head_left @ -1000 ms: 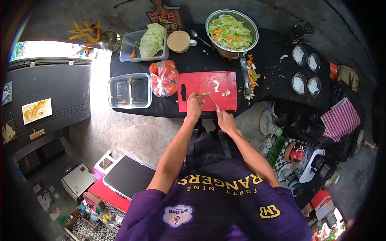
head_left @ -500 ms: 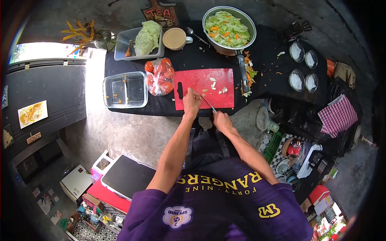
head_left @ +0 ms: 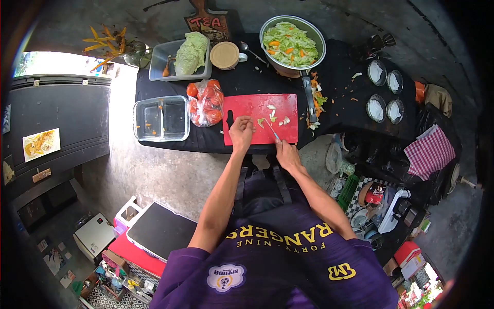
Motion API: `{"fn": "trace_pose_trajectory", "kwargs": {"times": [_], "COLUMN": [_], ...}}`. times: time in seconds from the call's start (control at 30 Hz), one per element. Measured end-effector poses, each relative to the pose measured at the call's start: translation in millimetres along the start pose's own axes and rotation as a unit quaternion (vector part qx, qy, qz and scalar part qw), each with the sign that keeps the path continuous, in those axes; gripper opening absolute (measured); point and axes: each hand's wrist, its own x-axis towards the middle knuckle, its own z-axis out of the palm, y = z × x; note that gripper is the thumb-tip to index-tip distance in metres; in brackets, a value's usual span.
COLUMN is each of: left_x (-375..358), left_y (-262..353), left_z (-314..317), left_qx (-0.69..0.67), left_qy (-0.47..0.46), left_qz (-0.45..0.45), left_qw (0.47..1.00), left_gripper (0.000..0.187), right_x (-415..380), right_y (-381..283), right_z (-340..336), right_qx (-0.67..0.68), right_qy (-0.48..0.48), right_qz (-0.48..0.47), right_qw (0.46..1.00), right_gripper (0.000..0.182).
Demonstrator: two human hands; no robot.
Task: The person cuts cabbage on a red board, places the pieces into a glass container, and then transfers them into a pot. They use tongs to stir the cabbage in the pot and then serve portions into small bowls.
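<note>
My right hand [head_left: 286, 153] is closed round the handle of a small knife [head_left: 270, 130], at the near edge of the red cutting board [head_left: 246, 104]. The blade points up and left across the board, its tip beside a small greenish piece [head_left: 261, 123]. Over the board's left part, my left hand [head_left: 242, 133] has its fingers curled together; whether something small is in them is hidden. Several pale pieces, perhaps garlic [head_left: 272, 112], lie on the board to the right of my left hand.
Left of the board are a bag of tomatoes [head_left: 207, 105], a divided glass container [head_left: 161, 138] and a plastic tub [head_left: 158, 61] holding cabbage [head_left: 191, 54]. Behind stand a lidded mug [head_left: 225, 55] and a pan [head_left: 323, 50] of chopped vegetables, its handle [head_left: 310, 98] towards me. Scraps [head_left: 317, 100] lie beside it.
My left hand has drawn a little left, away from the knife tip. The knife has turned slightly more upright, and a greenish piece shows by its tip. The whole view has shifted slightly.
</note>
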Motion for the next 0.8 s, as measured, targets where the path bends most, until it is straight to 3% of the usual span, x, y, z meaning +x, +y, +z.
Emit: {"fn": "trace_pose_trajectory", "kwargs": {"times": [0.17, 0.2, 0.3, 0.47, 0.8], "left_x": [9, 2, -7, -7, 0], "left_y": [-36, -27, -20, -23, -34], "left_z": [-43, -45, -42, -25, -24], "left_qx": [0.177, 0.287, 0.334, 0.355, 0.349], "left_qy": [0.065, 0.068, 0.006, -0.005, 0.034], "left_qz": [0.095, 0.114, 0.154, 0.181, 0.148], "left_qw": [0.978, 0.949, 0.93, 0.917, 0.925], "left_gripper": [0.018, 0.023, 0.027, 0.012, 0.011], "right_x": [-3, -4, -2, 3, 8], "right_y": [3, 1, -4, -14, -18], "right_z": [16, 16, 14, 16, 32], "right_qx": [-0.012, -0.029, -0.042, -0.041, -0.005], "right_qy": [-0.067, -0.089, -0.104, -0.086, -0.078], "right_qz": [-0.025, -0.018, -0.018, -0.025, -0.023], "right_qw": [0.997, 0.995, 0.994, 0.995, 0.997], "right_gripper": [0.051, 0.051, 0.051, 0.052, 0.055]}}
